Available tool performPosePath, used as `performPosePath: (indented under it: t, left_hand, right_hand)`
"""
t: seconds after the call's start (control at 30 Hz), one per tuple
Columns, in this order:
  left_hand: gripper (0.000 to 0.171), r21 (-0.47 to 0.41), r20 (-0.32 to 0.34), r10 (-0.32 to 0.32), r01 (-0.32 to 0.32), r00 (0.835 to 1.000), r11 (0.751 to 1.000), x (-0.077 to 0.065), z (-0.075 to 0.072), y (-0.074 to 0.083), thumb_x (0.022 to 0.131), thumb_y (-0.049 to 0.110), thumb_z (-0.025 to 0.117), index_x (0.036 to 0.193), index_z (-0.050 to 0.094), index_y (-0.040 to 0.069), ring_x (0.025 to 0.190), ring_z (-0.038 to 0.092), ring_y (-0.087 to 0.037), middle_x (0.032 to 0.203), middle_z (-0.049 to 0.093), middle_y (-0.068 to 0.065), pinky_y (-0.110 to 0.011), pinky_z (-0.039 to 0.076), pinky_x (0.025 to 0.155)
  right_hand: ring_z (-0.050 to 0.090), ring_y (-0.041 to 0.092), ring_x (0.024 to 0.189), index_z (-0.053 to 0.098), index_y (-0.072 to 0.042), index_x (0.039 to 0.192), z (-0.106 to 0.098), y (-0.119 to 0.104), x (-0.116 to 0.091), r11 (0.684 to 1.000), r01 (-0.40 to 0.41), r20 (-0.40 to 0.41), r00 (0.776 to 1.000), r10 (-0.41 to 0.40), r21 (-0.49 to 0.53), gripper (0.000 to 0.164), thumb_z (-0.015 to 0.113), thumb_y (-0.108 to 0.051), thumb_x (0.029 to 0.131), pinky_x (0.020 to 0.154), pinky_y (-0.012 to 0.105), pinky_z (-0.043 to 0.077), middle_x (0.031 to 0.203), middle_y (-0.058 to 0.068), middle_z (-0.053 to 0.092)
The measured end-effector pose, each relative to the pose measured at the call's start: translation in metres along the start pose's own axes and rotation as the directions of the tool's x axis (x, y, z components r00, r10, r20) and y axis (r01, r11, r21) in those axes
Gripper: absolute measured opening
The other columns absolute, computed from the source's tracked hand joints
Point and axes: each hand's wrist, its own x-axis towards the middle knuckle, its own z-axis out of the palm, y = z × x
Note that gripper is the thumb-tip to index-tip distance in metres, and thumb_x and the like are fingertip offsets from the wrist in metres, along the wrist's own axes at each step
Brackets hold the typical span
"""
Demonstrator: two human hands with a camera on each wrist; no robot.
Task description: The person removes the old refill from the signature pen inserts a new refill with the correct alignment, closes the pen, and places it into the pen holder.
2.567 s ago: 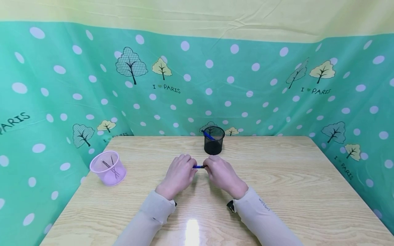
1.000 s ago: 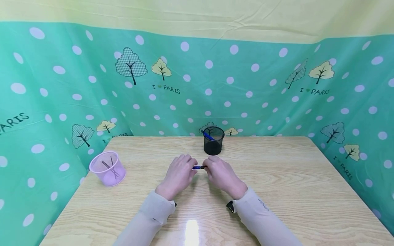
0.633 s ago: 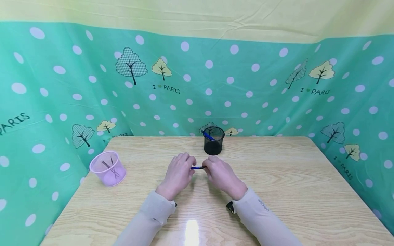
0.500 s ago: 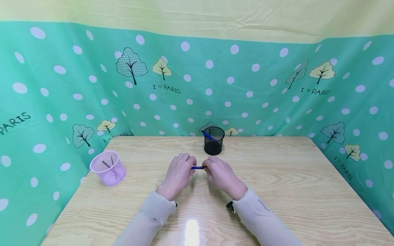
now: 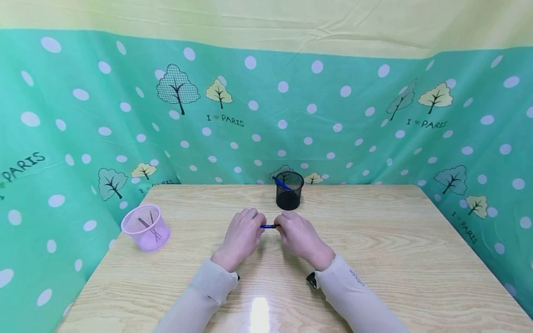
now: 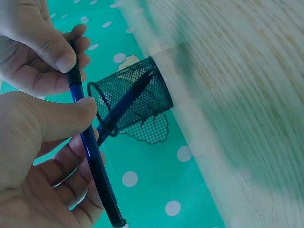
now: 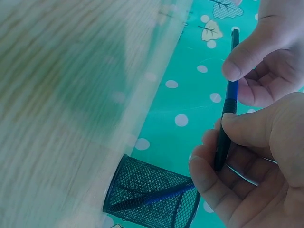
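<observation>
A blue pen with a black grip section [image 5: 269,226] is held level between both hands above the middle of the table. My left hand [image 5: 243,235] pinches its blue barrel [image 6: 91,145] between thumb and fingers. The black end of the pen [image 7: 223,142] sits in my right hand [image 5: 301,238], pinched by the thumb against the fingers. Just beyond the hands stands a black mesh pen cup [image 5: 288,198], with another blue pen [image 5: 282,184] leaning inside it.
A pink pen cup [image 5: 143,229] holding several thin dark sticks stands at the table's left edge. A wooden tabletop [image 5: 374,231] lies under the hands. Behind and at both sides hangs a green dotted curtain [image 5: 354,115].
The left hand shifted slightly left along the pen about half a second ago, and is now a little further right again. The right hand has stayed where it was, and both cups are unmoved.
</observation>
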Motion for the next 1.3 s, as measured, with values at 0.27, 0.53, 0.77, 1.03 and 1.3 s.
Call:
performPosePath:
  t: [0.27,0.53,0.77,1.03,1.3]
  left_hand:
    - [0.012,0.008,0.009,-0.002,0.002,1.000,1.000,0.0006,-0.0001,0.0003,0.082,0.014,0.075,0.091,0.066,0.013,0.079,0.050,-0.015,0.085,0.054,0.003,-0.027,0.040,0.068]
    - [0.010,0.012,0.018,-0.004,0.004,1.000,1.000,0.0006,-0.0001,0.0009,0.084,0.014,0.073,0.092,0.067,0.013,0.079,0.051,-0.015,0.085,0.055,0.003,-0.027,0.040,0.068]
    - [0.019,-0.012,-0.017,0.005,-0.005,1.000,1.000,0.0007,-0.0004,0.0002,0.079,0.015,0.078,0.094,0.067,0.013,0.082,0.053,-0.018,0.088,0.058,0.002,-0.030,0.041,0.070]
    - [0.021,-0.026,-0.047,0.021,-0.022,0.999,0.999,0.0014,0.0005,0.0001,0.076,0.008,0.080,0.089,0.063,0.013,0.082,0.052,-0.018,0.086,0.054,0.002,-0.028,0.041,0.070]
    - [0.020,-0.021,-0.049,0.038,-0.039,0.998,0.999,0.0011,0.0038,-0.0006,0.077,0.008,0.078,0.088,0.063,0.014,0.079,0.050,-0.017,0.084,0.052,0.003,-0.028,0.041,0.068]
  right_hand:
    - [0.054,0.009,0.076,0.068,-0.010,0.091,0.0001,0.0006,0.0002,1.000,-0.003,0.002,1.000,0.003,-0.002,0.006,0.066,-0.005,0.087,0.065,0.023,0.050,0.082,-0.004,0.057]
    - [0.053,0.008,0.075,0.068,-0.010,0.091,0.0000,0.0014,0.0005,1.000,-0.013,0.005,1.000,0.013,-0.004,0.006,0.065,-0.006,0.088,0.065,0.023,0.050,0.081,-0.005,0.056]
    - [0.054,0.009,0.076,0.068,-0.010,0.092,-0.0015,0.0014,0.0005,1.000,-0.022,0.011,1.000,0.022,0.003,0.006,0.065,-0.005,0.088,0.066,0.024,0.050,0.083,-0.004,0.058]
    - [0.054,0.008,0.075,0.068,-0.011,0.091,-0.0034,0.0014,0.0006,0.999,-0.031,0.016,0.999,0.030,0.018,0.007,0.065,-0.006,0.088,0.065,0.023,0.049,0.083,-0.005,0.057]
    - [0.053,0.008,0.075,0.068,-0.011,0.090,-0.0014,0.0025,-0.0012,1.000,-0.023,0.012,1.000,0.022,0.014,0.007,0.066,-0.005,0.087,0.065,0.023,0.049,0.082,-0.006,0.056]
